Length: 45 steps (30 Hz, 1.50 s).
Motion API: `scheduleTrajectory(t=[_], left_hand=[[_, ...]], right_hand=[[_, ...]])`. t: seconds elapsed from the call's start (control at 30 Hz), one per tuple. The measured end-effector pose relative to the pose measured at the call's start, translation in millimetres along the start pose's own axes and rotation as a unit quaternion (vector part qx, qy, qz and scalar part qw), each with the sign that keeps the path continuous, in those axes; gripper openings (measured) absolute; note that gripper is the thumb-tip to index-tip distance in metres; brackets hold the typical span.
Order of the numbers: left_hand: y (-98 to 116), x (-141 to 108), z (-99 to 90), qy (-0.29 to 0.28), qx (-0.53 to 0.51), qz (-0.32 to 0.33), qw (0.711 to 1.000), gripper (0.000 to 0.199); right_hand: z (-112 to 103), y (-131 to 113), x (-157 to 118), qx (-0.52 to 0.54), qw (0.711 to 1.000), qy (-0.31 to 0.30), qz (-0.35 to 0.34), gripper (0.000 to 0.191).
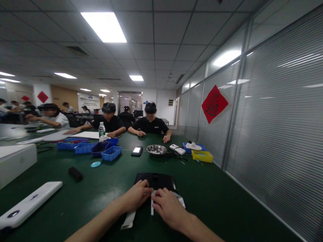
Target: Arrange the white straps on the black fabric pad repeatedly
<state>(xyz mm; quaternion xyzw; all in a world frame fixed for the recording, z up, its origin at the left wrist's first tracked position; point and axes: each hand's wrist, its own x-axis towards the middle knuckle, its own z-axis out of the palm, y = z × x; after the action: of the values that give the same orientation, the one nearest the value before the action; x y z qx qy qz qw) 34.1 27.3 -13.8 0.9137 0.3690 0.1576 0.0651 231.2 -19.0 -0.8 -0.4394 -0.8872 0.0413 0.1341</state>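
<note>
A dark, glossy black panel (156, 180) lies in front of me on the green table. My left hand (136, 195) reaches over its near left side, fingers bent and tips together at the upper end of a narrow white strip (152, 209). Bent fingers of my right hand (168, 204) close on the same strip from the right. Below my left hand hangs a wider pale strip (129, 219), its upper end hidden. Beyond my right hand shows a whitish, film-like piece (180, 199), mostly covered.
Farther off stand blue bins (111, 153), a metal bowl (156, 150) with small white pieces, a phone (137, 151) and a yellow tray (202, 156). Leftward lie a black block (75, 174), a white device (30, 203) and a white box (17, 164). People sit across the table.
</note>
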Motion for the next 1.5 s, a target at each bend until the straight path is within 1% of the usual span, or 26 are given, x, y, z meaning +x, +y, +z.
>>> scheduleTrajectory(t=[0.13,0.23,0.4,0.53,0.63,0.77,0.93,1.03,1.1,1.2,1.3,1.5], left_hand=[[-2,0,-1.1,-0.005,-0.004,-0.005,1.0,0.032],[-3,0,-2.6,-0.012,-0.017,-0.014,1.0,0.034],[-3,-1,-9.5,-0.02,-0.034,-0.028,0.999,0.034],[-5,-6,-18.1,-0.025,-0.054,-0.038,0.997,0.033],[-9,-9,-22.1,-0.027,-0.069,-0.044,0.996,0.03],[-14,-10,-23.0,-0.029,-0.078,-0.044,0.996,0.026],[-14,-8,-21.3,-0.024,-0.077,-0.054,0.995,0.026],[-14,-6,-20.5,-0.022,-0.07,-0.051,0.996,0.026],[-13,-5,-20.4,-0.023,-0.065,-0.053,0.996,0.026],[-12,-5,-20.9,-0.024,-0.065,-0.062,0.996,0.026],[-11,-5,-21.4,-0.023,-0.066,-0.066,0.995,0.027],[-13,-5,-19.2,-0.015,-0.066,-0.063,0.996,0.027]], right_hand=[[-10,8,0,0.055,0.997,-0.009,0.045,0.041],[-19,14,-3,0.076,0.994,-0.015,0.077,0.046],[-27,21,-9,0.094,0.99,-0.009,0.104,0.042],[-28,30,-15,0.099,0.987,-0.016,0.129,0.039],[-27,37,-18,0.104,0.988,-0.014,0.117,0.038],[-25,38,-19,0.067,0.994,-0.007,0.089,0.041],[-22,26,-13,0.061,0.994,0.004,0.088,0.035],[-14,16,-3,0.057,0.997,0.01,0.041,0.033],[-8,9,5,0.048,0.999,0.009,0.008,0.035],[-1,1,12,0.038,0.999,0.005,-0.003,0.038],[2,-2,10,0.038,0.999,0.01,0.006,0.035],[-1,-10,-2,0.041,0.999,0.0,-0.012,0.03]])
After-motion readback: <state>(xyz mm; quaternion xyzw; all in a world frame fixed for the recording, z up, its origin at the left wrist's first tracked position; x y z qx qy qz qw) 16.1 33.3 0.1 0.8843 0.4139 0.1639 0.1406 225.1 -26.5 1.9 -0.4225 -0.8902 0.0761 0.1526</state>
